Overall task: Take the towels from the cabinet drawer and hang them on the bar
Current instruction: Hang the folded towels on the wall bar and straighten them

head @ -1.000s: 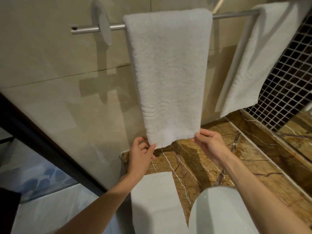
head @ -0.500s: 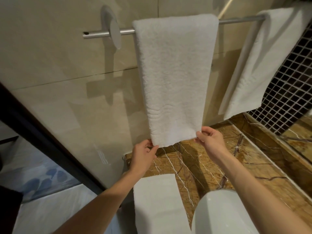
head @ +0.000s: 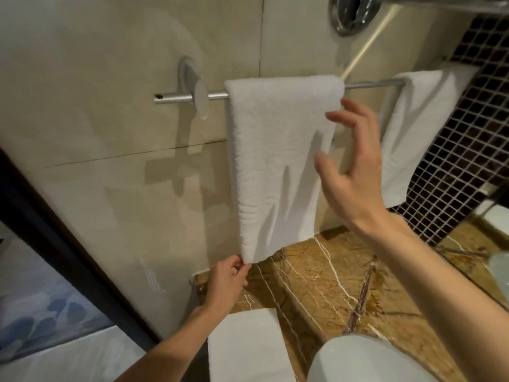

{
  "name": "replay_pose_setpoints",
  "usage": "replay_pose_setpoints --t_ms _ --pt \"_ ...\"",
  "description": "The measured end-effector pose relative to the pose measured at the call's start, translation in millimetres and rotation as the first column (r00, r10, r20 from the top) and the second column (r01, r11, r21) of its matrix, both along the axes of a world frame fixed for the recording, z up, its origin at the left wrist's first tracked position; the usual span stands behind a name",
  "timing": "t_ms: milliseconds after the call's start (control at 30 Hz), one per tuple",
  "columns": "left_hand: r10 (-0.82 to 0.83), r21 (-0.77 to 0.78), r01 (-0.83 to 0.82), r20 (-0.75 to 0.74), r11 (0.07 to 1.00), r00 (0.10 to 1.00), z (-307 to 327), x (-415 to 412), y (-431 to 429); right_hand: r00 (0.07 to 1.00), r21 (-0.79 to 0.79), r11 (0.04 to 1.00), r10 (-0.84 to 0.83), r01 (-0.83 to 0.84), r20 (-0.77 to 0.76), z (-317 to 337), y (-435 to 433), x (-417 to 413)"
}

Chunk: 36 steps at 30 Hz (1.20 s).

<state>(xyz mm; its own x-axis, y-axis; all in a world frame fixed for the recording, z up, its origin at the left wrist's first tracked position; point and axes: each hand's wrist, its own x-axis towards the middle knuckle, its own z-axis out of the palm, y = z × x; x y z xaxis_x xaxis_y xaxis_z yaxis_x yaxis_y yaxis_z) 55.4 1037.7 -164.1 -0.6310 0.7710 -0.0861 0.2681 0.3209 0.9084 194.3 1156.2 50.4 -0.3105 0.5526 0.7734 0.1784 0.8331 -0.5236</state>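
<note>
A white towel (head: 275, 161) hangs folded over the metal bar (head: 176, 97) on the beige wall. My left hand (head: 227, 279) pinches its lower left corner. My right hand (head: 349, 166) is raised in front of the towel's right edge, fingers spread, holding nothing. A second white towel (head: 413, 133) hangs on the same bar farther right. A third folded white towel (head: 245, 346) lies flat on the brown marble counter (head: 330, 288) below.
A white basin (head: 366, 359) sits at the lower right on the counter. A dark mosaic tile wall (head: 465, 161) lies to the right. A chrome fitting (head: 352, 12) is at the top. A dark door frame (head: 55, 244) runs down the left.
My right hand let go of the towel's lower right corner and rose up along its right edge. The left hand still pinches the lower left corner. The camera tilted upward.
</note>
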Motion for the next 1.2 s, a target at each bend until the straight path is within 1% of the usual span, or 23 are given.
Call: replay_pose_setpoints --t_ms 67,167,233,367,467,600,1033,1200 --pt "-0.008 -0.003 0.008 -0.007 1.0 1.0 0.1 -0.7 -1.2 0.995 0.152 0.988 0.023 -0.038 0.099 26.5 2.9 -9.6" --pt "-0.018 -0.009 0.018 -0.011 1.0 1.0 0.1 -2.6 -1.2 0.958 0.279 0.956 0.003 -0.086 0.286 58.6 8.3 -23.4" --pt "-0.023 -0.017 0.023 -0.015 1.0 1.0 1.5 -4.1 -0.1 0.925 0.326 0.942 -0.048 -0.084 0.376 71.7 9.4 -34.6" --pt "-0.025 -0.031 0.024 -0.03 0.999 0.999 5.9 -4.3 0.6 0.872 0.355 0.931 -0.104 -0.084 0.479 78.8 12.0 -57.2" --pt "-0.019 -0.039 0.017 -0.048 0.999 0.999 4.5 -8.1 2.0 0.86 0.367 0.925 -0.111 -0.093 0.498 75.1 13.9 -66.3" --pt "-0.013 -0.041 0.009 -0.081 0.999 0.997 4.1 -12.7 3.5 0.87 0.398 0.913 -0.125 -0.087 0.477 70.9 15.1 -70.5" --pt "-0.025 -0.03 0.023 -0.042 0.999 0.999 -7.1 -10.4 8.1 0.857 0.398 0.91 -0.111 -0.116 0.503 70.6 22.9 -70.5" --pt "-0.021 -0.014 0.02 -0.059 1.0 0.998 -5.9 -9.6 14.4 0.856 0.399 0.911 -0.126 -0.1 0.502 70.5 26.4 -67.9"
